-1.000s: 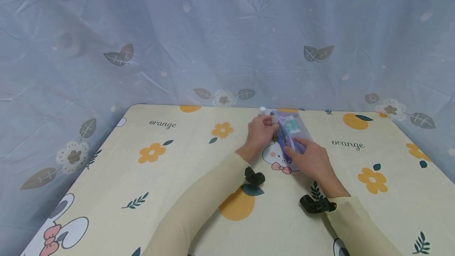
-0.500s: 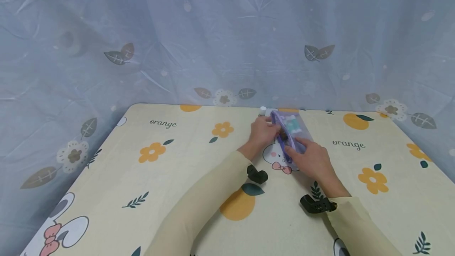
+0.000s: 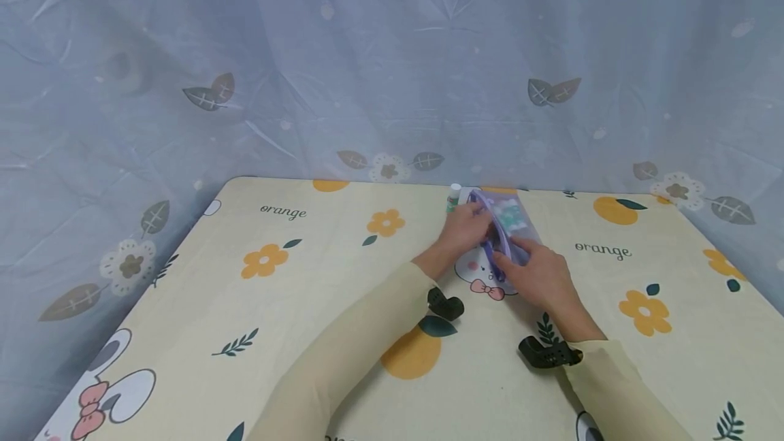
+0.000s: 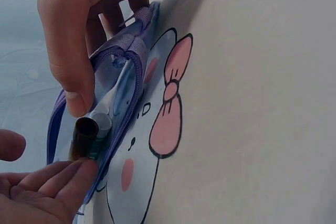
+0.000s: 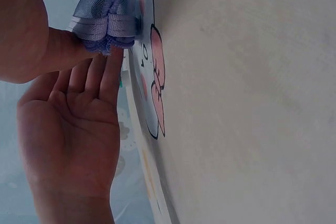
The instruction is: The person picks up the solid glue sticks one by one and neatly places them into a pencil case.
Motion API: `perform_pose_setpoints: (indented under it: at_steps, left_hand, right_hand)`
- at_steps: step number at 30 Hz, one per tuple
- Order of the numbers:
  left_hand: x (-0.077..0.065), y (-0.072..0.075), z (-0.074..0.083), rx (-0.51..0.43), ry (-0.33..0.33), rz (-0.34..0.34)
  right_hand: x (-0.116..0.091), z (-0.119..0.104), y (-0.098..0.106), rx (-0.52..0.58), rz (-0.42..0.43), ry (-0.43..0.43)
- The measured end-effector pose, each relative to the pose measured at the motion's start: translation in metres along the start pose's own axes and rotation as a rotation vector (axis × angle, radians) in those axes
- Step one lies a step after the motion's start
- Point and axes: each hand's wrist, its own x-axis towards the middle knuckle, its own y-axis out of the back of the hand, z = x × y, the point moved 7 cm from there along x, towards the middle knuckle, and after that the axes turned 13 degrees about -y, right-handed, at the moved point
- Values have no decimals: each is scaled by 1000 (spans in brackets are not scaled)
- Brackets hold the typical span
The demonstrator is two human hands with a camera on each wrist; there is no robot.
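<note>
A purple zip pouch (image 3: 527,224) with a see-through mesh side lies near the back of the table, its mouth facing left. My right hand (image 3: 539,274) pinches the near edge of its mouth, beside the zip end. My left hand (image 3: 463,229) is at the mouth, fingertips inside. In the left wrist view, its nearly straight fingers (image 4: 73,184) touch a small dark brown cylinder (image 4: 84,136), with a white-ended cylinder (image 4: 102,121) next to it in the pouch. Through the mesh shows a teal-and-white item (image 3: 510,214). The right wrist view shows my left palm flat.
A small white-capped bottle (image 3: 453,197) with a green label stands just left of the pouch, behind my left hand. The cream tablecloth (image 3: 343,278) carries printed oranges, flowers and rabbits. A grey-blue curtain (image 3: 294,73) hangs behind the table.
My left hand has shifted right, its fingers deeper into the pouch mouth. More of the white-capped bottle shows behind it. My right hand keeps its hold on the pouch edge.
</note>
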Motion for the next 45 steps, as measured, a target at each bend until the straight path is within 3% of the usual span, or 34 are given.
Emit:
perform_pose_setpoints:
  at_steps: [7, 15, 26, 34, 37, 40, 45]
  left_hand:
    - [-2, -2, 4, 99, -16, -74]
    - [-2, -1, 11, 138, -5, -59]
    - [1, 3, 19, 255, -105, -73]
    - [2, 3, 33, 388, -328, -129]
    - [3, 4, 40, 457, -379, -160]
    - [2, 7, 48, 572, -434, -188]
    - [4, 10, 57, 860, -531, -202]
  right_hand:
    - [1, 1, 0, 0, -3, -4]
    - [1, 1, 0, 0, -4, -3]
    - [2, 1, -1, 0, -11, -18]
    - [-1, 0, 0, 1, 1, 5]
    - [0, -1, 1, -1, 7, 15]
    - [0, -1, 1, -4, 9, 17]
    - [0, -1, 1, -5, 5, 26]
